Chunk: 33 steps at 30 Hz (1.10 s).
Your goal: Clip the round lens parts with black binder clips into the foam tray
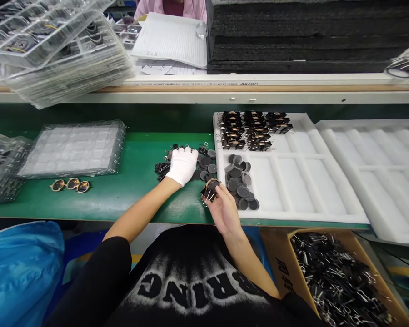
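My left hand point(182, 165), in a white glove, is over a loose pile of black binder clips point(162, 169) and dark discs. Its fingers are curled down and closed; the fingertips are hidden, so what they grip cannot be seen. My bare right hand point(225, 206) holds a gold-rimmed round piece point(212, 184) with black binder clips point(208, 195) on its near edge, thumb and fingers around it. Dark round discs point(206, 162) lie just beyond it on the green table. More grey-black discs point(236, 184) fill a compartment of the white foam tray point(295, 218).
Clipped pieces point(247, 129) stand in rows in the foam tray's far compartments. A second foam tray point(388, 181) adjoins it. Three gold-rimmed pieces point(72, 184) lie left, near clear plastic trays point(71, 147). A carton of binder clips point(337, 277) sits low right. A shelf point(204, 93) spans the back.
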{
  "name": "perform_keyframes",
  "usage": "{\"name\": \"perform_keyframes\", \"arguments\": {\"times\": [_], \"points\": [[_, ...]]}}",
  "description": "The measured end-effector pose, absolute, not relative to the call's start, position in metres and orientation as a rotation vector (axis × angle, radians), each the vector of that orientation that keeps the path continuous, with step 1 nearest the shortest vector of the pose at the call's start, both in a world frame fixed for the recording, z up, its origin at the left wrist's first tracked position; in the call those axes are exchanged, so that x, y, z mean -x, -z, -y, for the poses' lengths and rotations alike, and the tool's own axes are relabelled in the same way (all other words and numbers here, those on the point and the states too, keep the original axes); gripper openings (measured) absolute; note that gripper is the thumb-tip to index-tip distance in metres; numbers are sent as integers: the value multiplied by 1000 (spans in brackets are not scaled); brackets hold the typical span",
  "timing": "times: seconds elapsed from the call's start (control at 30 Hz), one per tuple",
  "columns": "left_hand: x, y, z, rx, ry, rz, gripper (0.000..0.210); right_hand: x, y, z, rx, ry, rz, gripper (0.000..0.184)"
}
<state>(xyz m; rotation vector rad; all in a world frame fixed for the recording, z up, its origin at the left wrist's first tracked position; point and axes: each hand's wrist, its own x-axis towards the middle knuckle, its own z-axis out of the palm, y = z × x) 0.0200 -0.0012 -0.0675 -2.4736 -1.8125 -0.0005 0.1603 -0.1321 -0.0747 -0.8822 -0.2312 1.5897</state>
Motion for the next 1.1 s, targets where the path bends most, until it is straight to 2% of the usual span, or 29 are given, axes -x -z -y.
{"name": "perform_keyframes", "arguments": {"times": [0.2, 0.33, 0.4, 0.57, 0.63, 0.77, 0.93, 1.1], "points": [[-14, 66, 2, 2511, -8, 1746, 26, -161, 78, 131, 886, -1587, 220, 22], [-14, 60, 0, 2468, 45, 1766, 58, -159, 78, 132, 886, -1605, 219, 25], [-15, 58, -5, 2488, 41, 1754, 67, -158, 77, 132, 889, -1616, 222, 25], [-14, 55, -19, 2587, 5, 1710, 35, -160, 76, 132, 899, -1625, 230, 25], [-11, 53, -20, 2615, 19, 1714, 29, -161, 76, 132, 899, -1624, 234, 26], [-2, 50, -21, 2660, 61, 1801, 38, -162, 77, 131, 900, -1626, 245, 27], [13, 40, -27, 2777, 146, 2024, 27, -157, 78, 131, 910, -1649, 273, 25], [26, 18, -29, 2947, 414, 2246, 40, -160, 79, 129, 936, -1664, 356, 30]]}}
